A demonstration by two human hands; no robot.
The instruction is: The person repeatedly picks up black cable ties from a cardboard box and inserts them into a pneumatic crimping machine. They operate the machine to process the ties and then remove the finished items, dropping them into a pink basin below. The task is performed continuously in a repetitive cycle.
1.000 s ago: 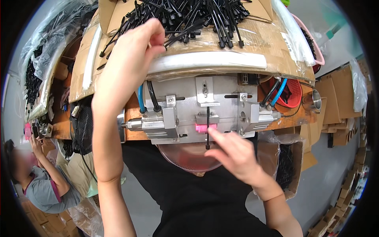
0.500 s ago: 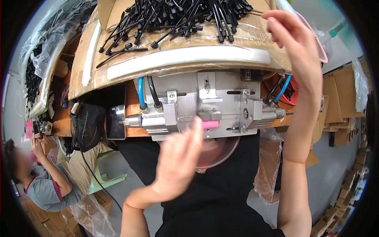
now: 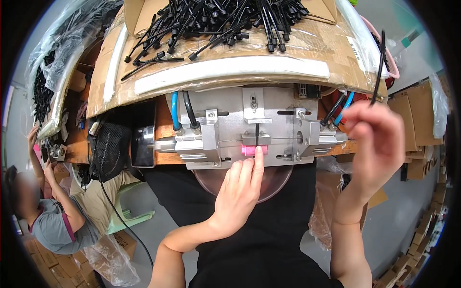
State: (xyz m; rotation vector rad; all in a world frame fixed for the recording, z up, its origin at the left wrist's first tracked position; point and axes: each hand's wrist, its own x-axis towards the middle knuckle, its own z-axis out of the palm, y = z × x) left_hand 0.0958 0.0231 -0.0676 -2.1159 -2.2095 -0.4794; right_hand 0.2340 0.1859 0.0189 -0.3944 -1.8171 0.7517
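Note:
In front of me is a metal clamping fixture (image 3: 278,103) with a pink block (image 3: 248,150) at its front middle. A thin black rod (image 3: 257,130) stands in line with the block, running back to the rear bracket. My left hand (image 3: 239,188) lies at the block, its index finger stretched out with the tip on the block's right part by the rod's near end; it grips nothing. To the right of the fixture, my raised right hand (image 3: 377,144), blurred by motion, is closed around another black rod (image 3: 379,69) that points up and away.
Many black capped rods (image 3: 206,24) lie heaped on a taped cardboard box (image 3: 221,81) behind the fixture. Blue hoses (image 3: 175,111) and black hoses run to cylinders on both sides. A phone (image 3: 143,144) and black mesh pouch (image 3: 110,151) lie left. A co-worker (image 3: 57,216) sits far left.
A black rod now lies in the fixture at the pink block. My left index finger has come down onto the block. My right hand has drawn back from the box, now with a rod.

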